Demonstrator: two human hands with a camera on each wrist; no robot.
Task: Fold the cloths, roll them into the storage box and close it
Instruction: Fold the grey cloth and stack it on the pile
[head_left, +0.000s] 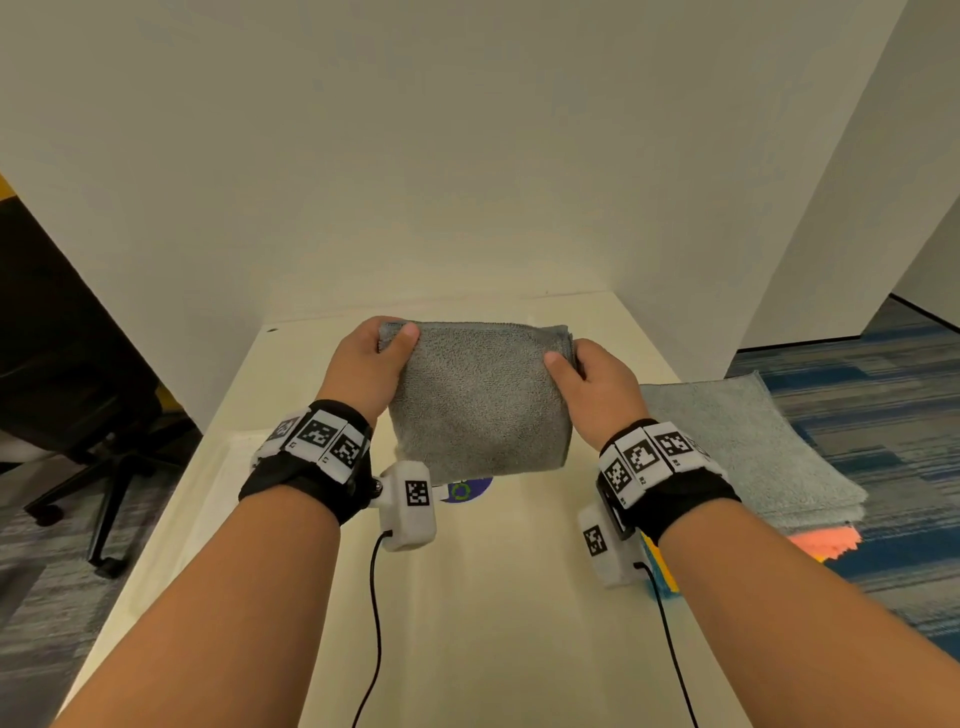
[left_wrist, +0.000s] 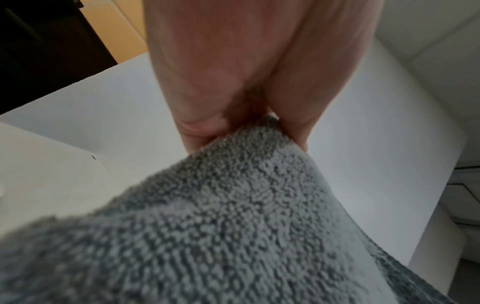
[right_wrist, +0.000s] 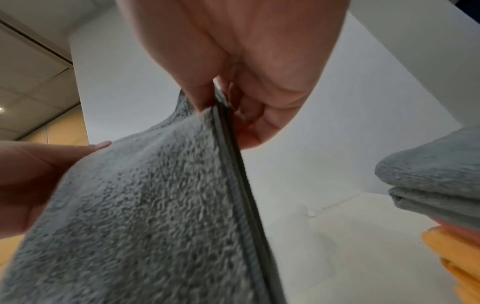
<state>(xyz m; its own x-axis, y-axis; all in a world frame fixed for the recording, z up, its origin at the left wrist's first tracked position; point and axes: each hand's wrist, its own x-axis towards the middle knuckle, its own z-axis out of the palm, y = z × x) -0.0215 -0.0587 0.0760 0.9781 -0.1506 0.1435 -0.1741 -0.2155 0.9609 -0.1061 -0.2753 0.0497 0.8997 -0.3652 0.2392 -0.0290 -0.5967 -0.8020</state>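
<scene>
A folded grey terry cloth (head_left: 475, 400) hangs in the air above the table's middle, held by its two upper corners. My left hand (head_left: 371, 358) pinches the upper left corner between thumb and fingers, and my right hand (head_left: 592, 374) pinches the upper right corner. Up close, the left wrist view shows the grey cloth (left_wrist: 233, 226) nipped in my left hand (left_wrist: 244, 115). From the right wrist, the grey cloth (right_wrist: 145, 205) shows its layered edge under my right hand (right_wrist: 233, 98). No storage box is in view.
On the right of the cream table (head_left: 493, 623) lies a stack of cloths (head_left: 743, 447), light blue on top with pink, yellow and blue edges below. White walls close in the back and right. An office chair (head_left: 78, 426) stands left. A round sticker (head_left: 462, 488) peeks from under the cloth.
</scene>
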